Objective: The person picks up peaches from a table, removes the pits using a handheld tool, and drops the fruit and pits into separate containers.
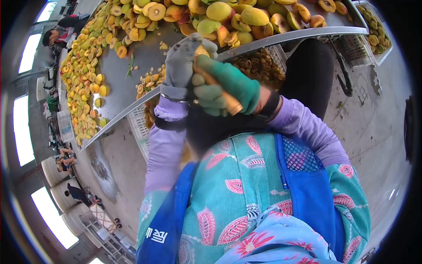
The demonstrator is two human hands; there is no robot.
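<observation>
My left hand (179,64), in a grey glove, is closed at the table's front edge. A yellow-orange piece of peach (201,51) shows between its fingers and is mostly hidden. My right hand (228,86), in a green glove with grey fingers, wraps round the wooden handle (233,104) of a tool. The handle slants down to the right, and its working end is hidden where the two hands meet. Just beyond the hands, yellow-green peaches (219,11), many of them halved, are heaped on the metal table (115,72).
Under the table edge (303,33) stands a crate of brown pits (260,66). Another white crate (140,127) is at lower left. Fruit fills a crate (373,33) at far right. My dark-clad knee (310,70) is beside the table. Other people (78,193) are far left.
</observation>
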